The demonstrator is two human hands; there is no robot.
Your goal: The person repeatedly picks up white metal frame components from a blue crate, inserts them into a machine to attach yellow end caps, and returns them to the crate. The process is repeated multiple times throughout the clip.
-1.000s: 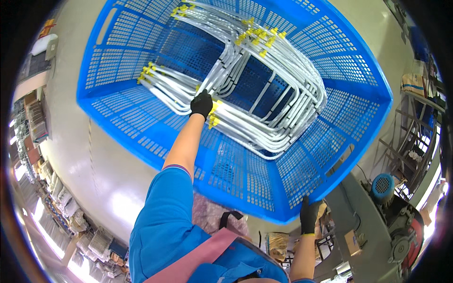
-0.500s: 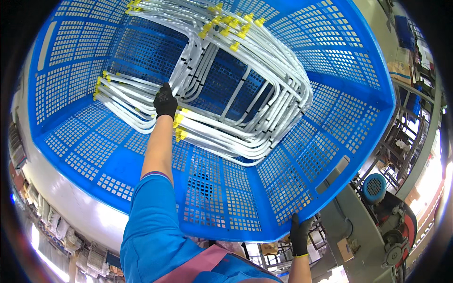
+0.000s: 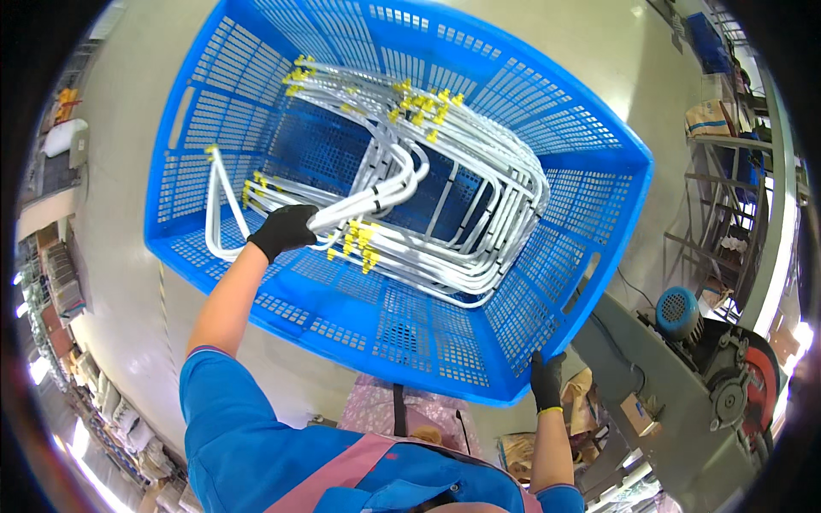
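My left hand (image 3: 286,231), in a black glove, is closed around a few white bent tubes (image 3: 380,195) with yellow end pieces. These tubes are raised and tilted above the others. Below them, a large blue plastic basket (image 3: 513,386) holds several more bent white tubes (image 3: 505,248), nested in stacks with dark bands and yellow ends. At the basket's near right corner, my right hand (image 3: 546,380), also gloved in black, grips the rim; some of its fingers are hidden.
A grey machine with a blue motor (image 3: 677,309) and a red guard (image 3: 759,385) stands at the right. Behind it is a metal rack (image 3: 727,197) with a cardboard box (image 3: 708,118). Stacked goods (image 3: 111,402) line the left side. Pink bubble wrap (image 3: 368,402) lies below the basket.
My left hand has lifted a few tubes off the stack and moved toward me and left. More of the basket and floor shows. The right hand stays at the rim.
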